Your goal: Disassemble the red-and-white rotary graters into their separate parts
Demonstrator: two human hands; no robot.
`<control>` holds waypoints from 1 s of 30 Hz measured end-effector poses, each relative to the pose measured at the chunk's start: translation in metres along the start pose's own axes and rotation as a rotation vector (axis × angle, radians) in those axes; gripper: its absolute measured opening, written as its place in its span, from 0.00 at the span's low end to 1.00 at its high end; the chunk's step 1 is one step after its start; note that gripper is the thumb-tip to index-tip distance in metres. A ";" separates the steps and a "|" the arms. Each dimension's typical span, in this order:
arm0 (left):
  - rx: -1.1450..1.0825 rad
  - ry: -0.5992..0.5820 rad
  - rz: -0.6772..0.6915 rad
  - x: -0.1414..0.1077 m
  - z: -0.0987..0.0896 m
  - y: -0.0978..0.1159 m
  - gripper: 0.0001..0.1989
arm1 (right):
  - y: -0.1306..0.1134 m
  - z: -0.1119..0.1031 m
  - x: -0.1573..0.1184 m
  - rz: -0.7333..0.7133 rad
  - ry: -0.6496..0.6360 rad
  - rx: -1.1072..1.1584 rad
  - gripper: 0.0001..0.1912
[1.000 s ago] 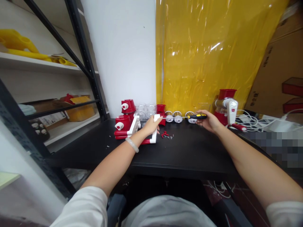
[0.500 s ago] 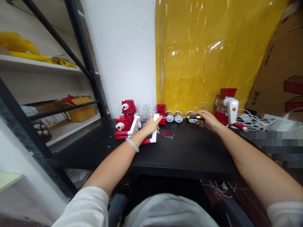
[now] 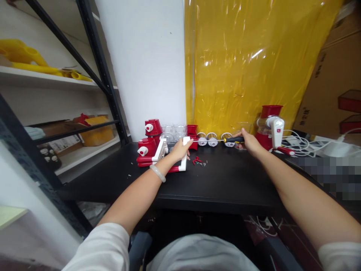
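Observation:
My left hand (image 3: 178,149) is closed around a white crank handle (image 3: 183,164) with a red grip, held just above the black table. My right hand (image 3: 249,143) grips the end of a screwdriver (image 3: 233,140) with a black and yellow handle. Its long shaft lies level and points left, the tip meeting the top of the crank handle by my left fingers. Small red plastic parts (image 3: 195,160) and several screws (image 3: 201,163) lie on the table between my hands. More white crank handles with red grips (image 3: 145,161) rest left of my left hand.
Red housings (image 3: 147,146), clear cups (image 3: 168,130) and drum-shaped cutters (image 3: 212,139) line the table's back. A red and white rotary grater (image 3: 278,131) stands at right beside white cables (image 3: 306,141). A metal-framed shelf (image 3: 108,88) rises at left.
My right hand has shifted its fingers on the screwdriver, whose handle looks turned, with less yellow showing. My left hand and the crank handle stay where they were.

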State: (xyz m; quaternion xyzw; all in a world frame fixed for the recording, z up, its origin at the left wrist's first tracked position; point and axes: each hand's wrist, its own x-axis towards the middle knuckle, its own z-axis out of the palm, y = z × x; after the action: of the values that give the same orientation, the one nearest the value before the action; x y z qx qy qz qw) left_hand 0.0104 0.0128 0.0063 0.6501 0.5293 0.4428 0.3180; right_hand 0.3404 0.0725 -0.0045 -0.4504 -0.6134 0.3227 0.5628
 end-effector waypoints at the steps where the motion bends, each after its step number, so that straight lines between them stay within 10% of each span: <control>1: 0.002 -0.002 0.000 0.000 0.000 0.000 0.23 | 0.000 0.000 0.000 0.004 0.001 -0.026 0.25; 12: 0.018 -0.027 0.017 0.003 0.001 -0.005 0.22 | -0.014 0.004 -0.012 0.113 -0.017 0.381 0.14; 25: -0.027 -0.004 0.017 0.000 -0.001 -0.001 0.31 | 0.000 0.000 -0.002 0.028 -0.021 -0.070 0.24; 30: -0.025 -0.005 0.018 0.001 -0.001 -0.001 0.27 | -0.001 0.004 -0.004 0.039 -0.010 0.105 0.17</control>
State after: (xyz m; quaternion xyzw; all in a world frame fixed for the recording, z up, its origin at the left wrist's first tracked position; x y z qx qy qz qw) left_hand 0.0089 0.0138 0.0063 0.6520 0.5170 0.4506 0.3234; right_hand 0.3359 0.0686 -0.0063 -0.4306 -0.5895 0.3677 0.5761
